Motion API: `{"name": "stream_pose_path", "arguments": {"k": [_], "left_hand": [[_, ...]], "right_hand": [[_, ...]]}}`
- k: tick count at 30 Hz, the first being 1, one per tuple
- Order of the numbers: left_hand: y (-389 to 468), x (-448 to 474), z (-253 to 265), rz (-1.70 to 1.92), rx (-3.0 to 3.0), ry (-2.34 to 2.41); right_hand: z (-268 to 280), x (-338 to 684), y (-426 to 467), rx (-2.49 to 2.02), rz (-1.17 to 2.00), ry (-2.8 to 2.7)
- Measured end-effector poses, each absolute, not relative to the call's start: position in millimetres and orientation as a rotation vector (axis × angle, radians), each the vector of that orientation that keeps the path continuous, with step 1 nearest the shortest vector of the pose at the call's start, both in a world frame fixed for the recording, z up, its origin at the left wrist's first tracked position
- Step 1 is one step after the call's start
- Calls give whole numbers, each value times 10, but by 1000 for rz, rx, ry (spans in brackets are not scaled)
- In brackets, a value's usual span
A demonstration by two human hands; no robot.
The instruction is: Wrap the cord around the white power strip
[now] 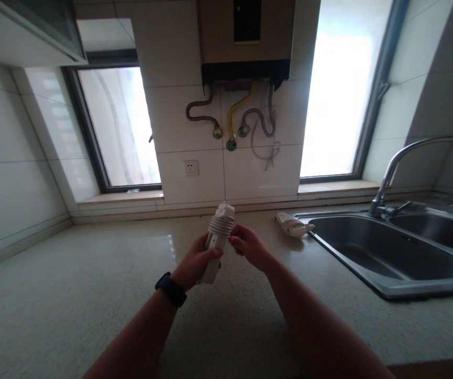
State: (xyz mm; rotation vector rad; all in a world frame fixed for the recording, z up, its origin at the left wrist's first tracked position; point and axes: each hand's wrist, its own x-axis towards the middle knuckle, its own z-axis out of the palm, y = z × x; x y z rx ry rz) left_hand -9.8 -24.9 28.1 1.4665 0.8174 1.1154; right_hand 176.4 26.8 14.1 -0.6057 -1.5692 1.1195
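Observation:
A white power strip (212, 268) is tilted above the counter, with its white cord (221, 226) wound in several turns around the upper part. My left hand (198, 263) is closed around the strip's middle, thumb across the front. At the right side of the coils, my right hand (248, 243) has its fingers pinched together, apparently on the cord; the pinched bit itself is hardly visible. A black watch (171, 289) sits on my left wrist.
Beside the sink (368, 263) on the right lies a white wrapped bundle (293, 225) on the speckled counter (72, 305). A curved faucet (388, 173) rises behind the sink. A wall socket (190, 168) and a water heater (246, 37) with hoses are on the tiled wall ahead.

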Motion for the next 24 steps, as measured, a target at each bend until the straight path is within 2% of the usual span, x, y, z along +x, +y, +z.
{"name": "stream_pose_path", "arguments": {"k": [15, 24], "left_hand": [[-242, -100, 157, 847, 1224, 330], [-229, -117, 144, 699, 1155, 254]], "right_hand": [[153, 1727, 166, -419, 1336, -1554], [174, 1704, 102, -404, 1386, -1527]]}}
